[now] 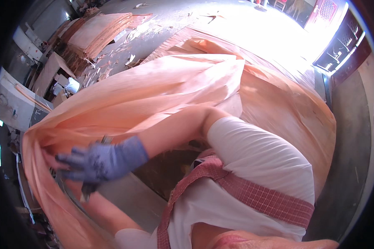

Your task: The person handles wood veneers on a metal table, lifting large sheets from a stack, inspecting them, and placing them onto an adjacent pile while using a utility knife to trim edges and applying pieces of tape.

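Note:
A large, thin, peach-coloured wood veneer sheet [153, 87] lies bent and rippled across the view, its left part gathered into folds. My right arm crosses to the left. My right hand [97, 162], in a blue-grey glove, is at those folds with its fingers stretched and blurred by motion. A narrow dark tool with a metallic look [86, 191] pokes out above and below the glove, held against the palm; its exact kind is unclear. My left forearm [112, 213] rises from the lower edge toward the same folds. Behind the glove and veneer, my left hand is mostly hidden.
More veneer [291, 99] is spread underneath and to the right. Veneer stacks [99, 35] stand at the far left, with torn scraps [108, 62] on the floor. A white bucket [72, 85] is near them. Strong light comes from a doorway at the far right.

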Demonstrator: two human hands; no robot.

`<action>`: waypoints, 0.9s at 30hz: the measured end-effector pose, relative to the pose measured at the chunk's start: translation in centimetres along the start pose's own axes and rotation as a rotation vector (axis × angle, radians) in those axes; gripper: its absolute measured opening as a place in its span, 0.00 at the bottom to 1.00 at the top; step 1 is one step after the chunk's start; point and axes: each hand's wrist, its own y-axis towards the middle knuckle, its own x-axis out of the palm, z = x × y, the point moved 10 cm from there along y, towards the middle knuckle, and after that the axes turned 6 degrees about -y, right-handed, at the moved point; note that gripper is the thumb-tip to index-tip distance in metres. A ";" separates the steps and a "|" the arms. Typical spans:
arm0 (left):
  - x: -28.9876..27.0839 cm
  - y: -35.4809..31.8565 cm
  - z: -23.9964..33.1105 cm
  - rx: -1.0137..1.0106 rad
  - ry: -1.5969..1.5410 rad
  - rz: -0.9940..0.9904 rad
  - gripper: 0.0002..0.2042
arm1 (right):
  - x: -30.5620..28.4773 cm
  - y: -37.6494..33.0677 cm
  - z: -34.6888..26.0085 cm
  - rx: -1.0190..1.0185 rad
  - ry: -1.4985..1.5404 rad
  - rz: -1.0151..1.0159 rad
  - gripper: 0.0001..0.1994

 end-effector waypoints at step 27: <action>-7.3 7.7 2.5 0.361 0.113 0.297 0.21 | 32.1 39.0 30.8 0.035 0.317 0.052 0.30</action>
